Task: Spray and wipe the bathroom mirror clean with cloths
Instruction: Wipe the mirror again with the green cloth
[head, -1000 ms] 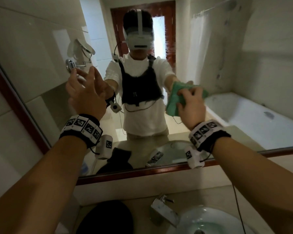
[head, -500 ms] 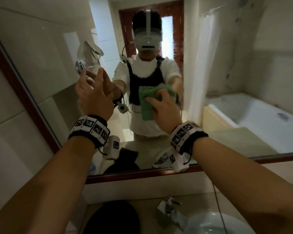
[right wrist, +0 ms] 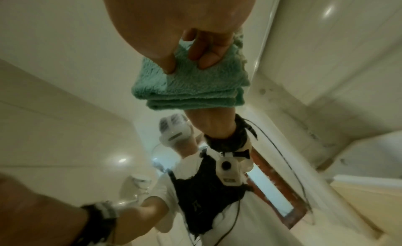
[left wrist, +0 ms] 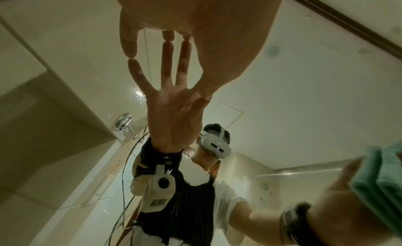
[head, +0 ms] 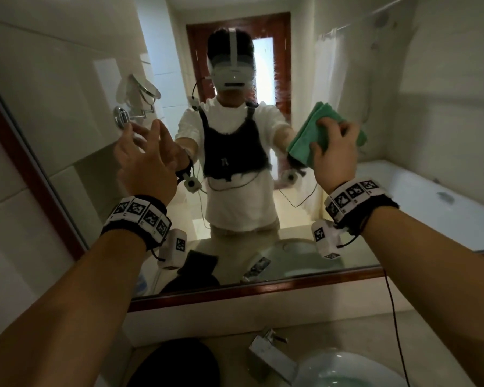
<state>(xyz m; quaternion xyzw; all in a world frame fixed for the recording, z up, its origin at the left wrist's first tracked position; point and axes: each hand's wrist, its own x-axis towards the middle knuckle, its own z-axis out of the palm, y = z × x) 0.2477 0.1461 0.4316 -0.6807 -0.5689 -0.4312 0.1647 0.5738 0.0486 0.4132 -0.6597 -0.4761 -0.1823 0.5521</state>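
Keep the folded green cloth (head: 313, 135) flat on the mirror (head: 430, 135) and wipe in overlapping passes with even pressure. Your right hand (head: 334, 152) grasps the cloth, thumb and fingers pinching its folds, arm stretched up toward the right of the glass. Your left hand (head: 144, 160) holds nothing, fingers spread, fingertips (left wrist: 130, 50) touching the glass at the left.

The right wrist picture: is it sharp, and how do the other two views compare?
Right wrist view: green cloth fairly sharp, lower and right parts smeared by motion blur; left wrist view: sharper, edges bent by the wide lens, left hand large on the mirror; head view: dim but clear.
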